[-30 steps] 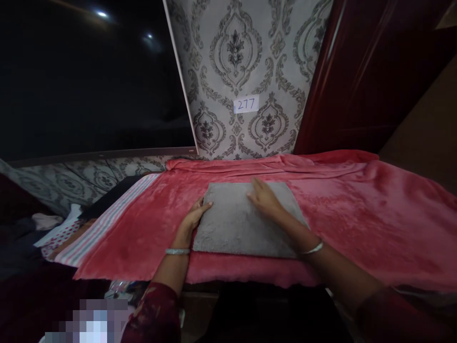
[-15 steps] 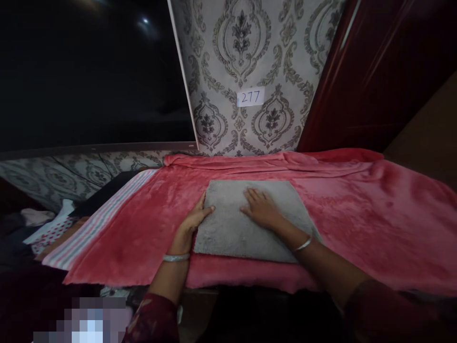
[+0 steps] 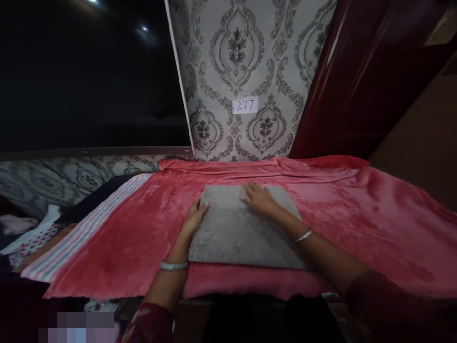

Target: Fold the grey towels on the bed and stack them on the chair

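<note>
A flat grey cloth (image 3: 232, 233), plush and roughly rectangular, lies spread on a red-pink blanket (image 3: 132, 243). At the cloth's left edge rests my left hand (image 3: 194, 216), thumb on top and the other fingers along the side, not closed round it. My right hand (image 3: 260, 200) lies palm down on the far part of the cloth, its fingers spread and slightly blurred. My right forearm hides part of the cloth's right edge.
The blanket covers the table, bunched along the wall, with a striped border (image 3: 89, 224) at left. A large black screen (image 3: 89, 81) stands back left. A dark red glossy panel (image 3: 350, 85) rises at right. A paper marked 277 (image 3: 245, 105) is on the wallpaper.
My right hand has slid farther away across the cloth, toward its far edge. My left hand stays at the left edge. The whole view has shifted slightly.
</note>
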`<action>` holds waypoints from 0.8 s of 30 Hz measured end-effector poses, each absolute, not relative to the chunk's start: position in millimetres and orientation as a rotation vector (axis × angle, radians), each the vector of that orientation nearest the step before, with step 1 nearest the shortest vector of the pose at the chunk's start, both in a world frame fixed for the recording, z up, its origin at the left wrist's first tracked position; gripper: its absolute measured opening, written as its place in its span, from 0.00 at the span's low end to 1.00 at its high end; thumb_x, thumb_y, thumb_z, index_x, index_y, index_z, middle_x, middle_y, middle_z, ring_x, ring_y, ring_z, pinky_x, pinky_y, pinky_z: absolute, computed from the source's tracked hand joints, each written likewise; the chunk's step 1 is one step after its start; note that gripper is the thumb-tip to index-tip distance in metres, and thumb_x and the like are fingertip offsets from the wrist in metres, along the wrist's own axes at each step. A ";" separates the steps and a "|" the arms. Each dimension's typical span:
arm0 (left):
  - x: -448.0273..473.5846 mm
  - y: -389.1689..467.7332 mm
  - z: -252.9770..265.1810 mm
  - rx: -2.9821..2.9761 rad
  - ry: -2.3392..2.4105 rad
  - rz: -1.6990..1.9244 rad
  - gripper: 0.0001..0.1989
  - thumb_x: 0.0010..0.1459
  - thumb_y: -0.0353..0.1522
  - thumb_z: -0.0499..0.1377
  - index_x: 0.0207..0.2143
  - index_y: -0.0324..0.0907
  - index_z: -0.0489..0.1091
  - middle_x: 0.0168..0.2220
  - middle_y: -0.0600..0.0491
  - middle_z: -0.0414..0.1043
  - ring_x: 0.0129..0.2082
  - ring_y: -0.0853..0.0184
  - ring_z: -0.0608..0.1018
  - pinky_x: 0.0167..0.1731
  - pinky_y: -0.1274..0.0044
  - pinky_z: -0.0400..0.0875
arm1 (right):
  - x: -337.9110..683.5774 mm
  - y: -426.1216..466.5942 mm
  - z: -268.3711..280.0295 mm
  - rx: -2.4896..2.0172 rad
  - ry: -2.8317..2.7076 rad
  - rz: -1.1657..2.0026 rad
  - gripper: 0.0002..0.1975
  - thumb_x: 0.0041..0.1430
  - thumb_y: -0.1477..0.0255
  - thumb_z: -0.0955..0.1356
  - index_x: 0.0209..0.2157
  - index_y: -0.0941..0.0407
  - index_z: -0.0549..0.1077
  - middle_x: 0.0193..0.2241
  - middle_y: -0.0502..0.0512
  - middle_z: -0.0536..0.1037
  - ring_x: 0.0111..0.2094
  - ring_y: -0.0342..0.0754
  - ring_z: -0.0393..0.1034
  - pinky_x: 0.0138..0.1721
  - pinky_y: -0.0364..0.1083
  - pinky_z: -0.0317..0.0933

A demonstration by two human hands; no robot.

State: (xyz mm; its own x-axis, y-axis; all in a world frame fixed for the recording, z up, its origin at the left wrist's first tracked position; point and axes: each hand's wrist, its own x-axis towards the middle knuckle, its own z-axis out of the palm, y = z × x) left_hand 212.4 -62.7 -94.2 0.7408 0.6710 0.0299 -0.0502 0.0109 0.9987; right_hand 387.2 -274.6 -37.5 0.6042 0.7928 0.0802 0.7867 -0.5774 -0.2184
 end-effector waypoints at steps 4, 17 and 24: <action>211.8 -62.2 -91.4 1.507 0.491 0.540 0.31 0.41 0.44 0.72 0.48 0.42 0.74 0.53 0.44 0.77 0.55 0.48 0.77 0.53 0.63 0.74 | 354.6 -225.7 -48.1 -2.471 -1.526 0.044 0.32 0.72 0.56 0.57 0.71 0.55 0.55 0.71 0.64 0.51 0.71 0.59 0.44 0.67 0.66 0.42; 209.3 -66.8 -85.3 1.480 0.490 0.532 0.37 0.39 0.46 0.73 0.52 0.42 0.73 0.48 0.45 0.80 0.50 0.49 0.80 0.51 0.62 0.76 | 447.2 -343.4 -78.3 -2.832 -0.955 0.010 0.32 0.72 0.57 0.53 0.70 0.56 0.56 0.71 0.63 0.52 0.71 0.59 0.46 0.65 0.64 0.49; 208.5 -70.5 -85.3 1.420 0.507 0.516 0.31 0.43 0.42 0.70 0.51 0.40 0.74 0.47 0.44 0.80 0.45 0.53 0.81 0.49 0.64 0.77 | 443.5 -384.3 -73.4 -2.872 -0.822 -0.036 0.32 0.71 0.58 0.53 0.69 0.56 0.58 0.70 0.67 0.54 0.70 0.67 0.48 0.61 0.71 0.53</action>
State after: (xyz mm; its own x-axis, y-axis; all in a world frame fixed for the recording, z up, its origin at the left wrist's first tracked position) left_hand 208.5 -70.5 -85.3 0.7892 0.6137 -0.0235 -0.0334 0.0812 0.9961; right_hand 443.5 -384.3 -73.4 0.8491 0.5242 0.0650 0.5279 -0.8375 -0.1410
